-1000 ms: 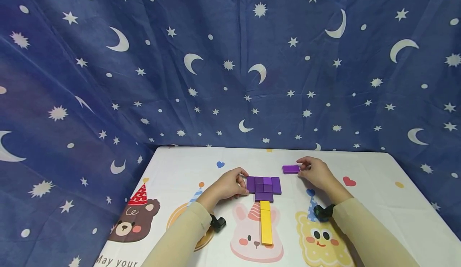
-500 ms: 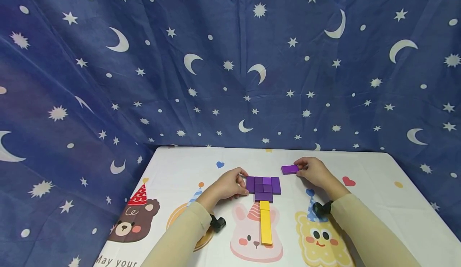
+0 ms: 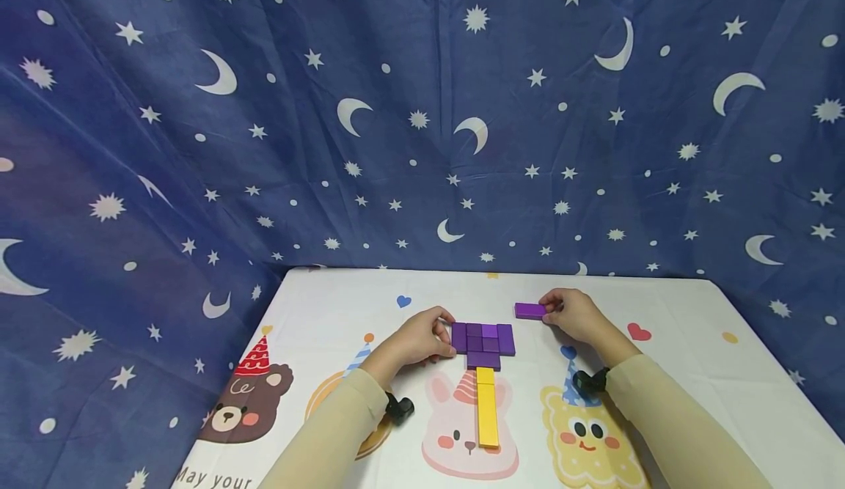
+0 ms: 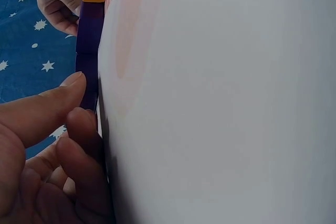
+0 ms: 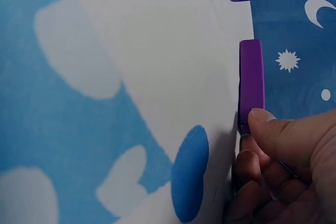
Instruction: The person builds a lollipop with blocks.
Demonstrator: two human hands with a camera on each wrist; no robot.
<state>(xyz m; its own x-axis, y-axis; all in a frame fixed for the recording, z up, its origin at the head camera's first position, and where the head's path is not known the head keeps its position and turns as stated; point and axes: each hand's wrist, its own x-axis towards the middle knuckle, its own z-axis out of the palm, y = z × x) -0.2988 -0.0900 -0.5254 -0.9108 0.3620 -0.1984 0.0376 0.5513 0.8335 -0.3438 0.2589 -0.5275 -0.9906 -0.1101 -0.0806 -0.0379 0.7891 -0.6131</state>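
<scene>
My left hand [image 3: 422,336] is at the left side of a flat group of purple blocks. Its thumb and index finger pinch the ends of the leftmost purple block [image 3: 458,338]; the left wrist view shows the fingertips against the purple edge. My right hand [image 3: 576,317] pinches the right end of a separate purple rectangular block [image 3: 529,311], which lies lengthwise, apart from and behind the group. In the right wrist view the thumb [image 5: 265,121] presses on the near end of this block. Below the group, a column of yellow blocks [image 3: 487,412] touches the lowest purple block [image 3: 484,361].
A white tablecloth [image 3: 370,287] with printed cartoon animals and hearts covers the table. Behind it and at the left hangs a blue curtain [image 3: 396,144] with moons and stars. Black straps with small devices [image 3: 399,408] sit on both wrists.
My right hand has closed its fingers on the separate purple block, which has shifted slightly left and turned briefly before lying straight again. My left hand has stayed put.
</scene>
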